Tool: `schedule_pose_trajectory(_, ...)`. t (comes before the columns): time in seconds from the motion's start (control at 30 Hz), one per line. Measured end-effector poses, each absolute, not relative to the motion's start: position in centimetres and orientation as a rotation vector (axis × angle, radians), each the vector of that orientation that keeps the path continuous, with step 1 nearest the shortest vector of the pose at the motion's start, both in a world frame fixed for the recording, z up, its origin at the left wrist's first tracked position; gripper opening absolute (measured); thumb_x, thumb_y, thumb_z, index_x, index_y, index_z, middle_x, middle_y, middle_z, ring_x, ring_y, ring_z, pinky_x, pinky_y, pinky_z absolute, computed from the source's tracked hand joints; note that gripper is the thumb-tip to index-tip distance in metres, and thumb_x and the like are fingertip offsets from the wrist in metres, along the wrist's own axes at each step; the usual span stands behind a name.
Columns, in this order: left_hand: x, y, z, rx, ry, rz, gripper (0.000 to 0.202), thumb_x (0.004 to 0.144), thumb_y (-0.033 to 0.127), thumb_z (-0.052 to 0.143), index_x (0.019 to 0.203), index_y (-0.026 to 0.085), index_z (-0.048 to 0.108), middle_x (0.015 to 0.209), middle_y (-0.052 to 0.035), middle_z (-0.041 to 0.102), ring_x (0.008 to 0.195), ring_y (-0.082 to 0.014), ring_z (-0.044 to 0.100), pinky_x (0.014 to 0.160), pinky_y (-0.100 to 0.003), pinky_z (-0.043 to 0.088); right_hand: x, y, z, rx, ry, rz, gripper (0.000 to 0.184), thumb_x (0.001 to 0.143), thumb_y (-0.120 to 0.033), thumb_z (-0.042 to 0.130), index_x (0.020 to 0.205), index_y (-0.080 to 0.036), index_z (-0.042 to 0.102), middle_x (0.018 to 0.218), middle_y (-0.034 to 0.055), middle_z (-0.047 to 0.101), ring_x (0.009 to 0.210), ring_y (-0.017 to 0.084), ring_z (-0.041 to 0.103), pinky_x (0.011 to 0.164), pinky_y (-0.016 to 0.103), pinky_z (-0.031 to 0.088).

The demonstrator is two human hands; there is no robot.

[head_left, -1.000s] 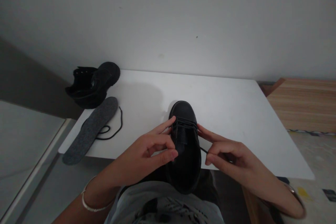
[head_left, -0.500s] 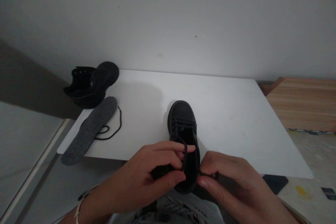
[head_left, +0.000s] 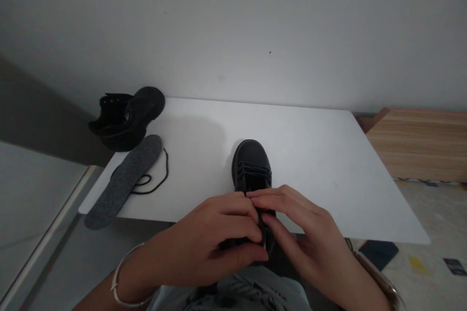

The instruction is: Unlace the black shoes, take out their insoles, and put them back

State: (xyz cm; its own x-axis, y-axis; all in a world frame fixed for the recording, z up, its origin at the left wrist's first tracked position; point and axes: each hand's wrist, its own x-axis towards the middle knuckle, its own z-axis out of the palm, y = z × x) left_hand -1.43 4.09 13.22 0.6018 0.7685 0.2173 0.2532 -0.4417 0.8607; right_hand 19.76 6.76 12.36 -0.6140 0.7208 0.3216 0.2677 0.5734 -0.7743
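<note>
A black lace-up shoe (head_left: 251,152) stands toe-away near the front edge of the table, its opening toward me. My left hand (head_left: 222,238) is closed around the left side flap of this shoe, thumb below and fingers over the edge. From the right, my right hand (head_left: 299,233) reaches across the opening. Its index finger and thumb are pinched at the same flap, close to my left fingertips. Whatever lies between those right fingers is hidden. Laces cross the front of the shoe; both hands cover its middle.
At the table's (head_left: 302,155) far left corner, a second black shoe (head_left: 127,121) lies tipped, its opening toward me. A grey insole (head_left: 126,180) overhangs the front left edge, partly over a loose black shoelace (head_left: 167,165). A wall rises behind; a wooden panel (head_left: 423,143) is at right.
My right hand has moved left and up, from pinching a lace beside the shoe's right side to the left flap. My left hand has shifted slightly right, still on the flap.
</note>
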Motion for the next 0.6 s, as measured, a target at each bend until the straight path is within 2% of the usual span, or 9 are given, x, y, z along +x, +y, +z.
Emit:
schedule_pose_trajectory(0.13, -1.6, 4.3, 13.8, 2.011, 0.84, 0.789, 0.012, 0.096, 0.015, 0.06, 0.093, 0.016, 0.071, 0.091, -0.0055, 0.068, 0.087, -0.0148, 0.065, 0.079, -0.023, 0.052, 19.2, 7.1, 11.8, -0.806, -2.116, 0.984, 0.019, 0.099, -0.013, 0.054, 0.11, -0.025, 0.063, 0.093, 0.0024, 0.069, 0.087, 0.016, 0.065, 0.079, 0.029, 0.054)
schedule_pose_trajectory(0.27, -2.3, 4.8, 13.8, 1.971, 0.893, 0.884, 0.017, 0.097, 0.014, 0.059, 0.105, 0.018, 0.073, 0.1, -0.0067, 0.071, 0.089, -0.0142, 0.067, 0.077, -0.021, 0.054, 19.1, 7.3, 10.9, -0.818, -1.828, 1.235, 0.008, 0.1, -0.018, 0.053, 0.1, -0.024, 0.058, 0.098, 0.0039, 0.065, 0.089, 0.016, 0.062, 0.076, 0.029, 0.051)
schedule_pose_trajectory(0.33, -2.8, 5.1, 13.4, 1.947, 0.968, 0.963, 0.022, 0.097, 0.012, 0.059, 0.11, 0.021, 0.074, 0.101, -0.005, 0.072, 0.086, -0.0128, 0.068, 0.076, -0.02, 0.054, 19.1, 7.6, 10.4, -0.825, -1.615, 1.381, 0.005, 0.102, -0.023, 0.054, 0.099, -0.024, 0.057, 0.097, 0.0035, 0.064, 0.084, 0.015, 0.06, 0.072, 0.027, 0.05)
schedule_pose_trajectory(0.5, -3.6, 5.5, 11.3, 1.623, 1.105, 1.226, 0.028, 0.098, 0.012, 0.058, 0.117, 0.027, 0.073, 0.09, -0.0015, 0.076, 0.082, -0.012, 0.069, 0.078, -0.022, 0.054, 19.4, 8.7, 10.1, -0.79, -1.195, 1.495, 0.013, 0.098, -0.036, 0.063, 0.095, -0.023, 0.061, 0.071, -0.0016, 0.052, 0.06, 0.012, 0.045, 0.053, 0.024, 0.041)
schedule_pose_trajectory(0.6, -3.8, 6.0, 10.0, 1.287, 1.102, 1.429, 0.04, 0.097, 0.018, 0.064, 0.135, 0.027, 0.06, 0.087, -0.0021, 0.076, 0.077, -0.0124, 0.067, 0.074, -0.024, 0.055, 20.0, 9.2, 10.1, -0.824, -1.099, 1.433, 0.024, 0.091, -0.044, 0.07, 0.084, -0.023, 0.062, 0.066, -0.0025, 0.044, 0.058, 0.012, 0.04, 0.05, 0.023, 0.039)
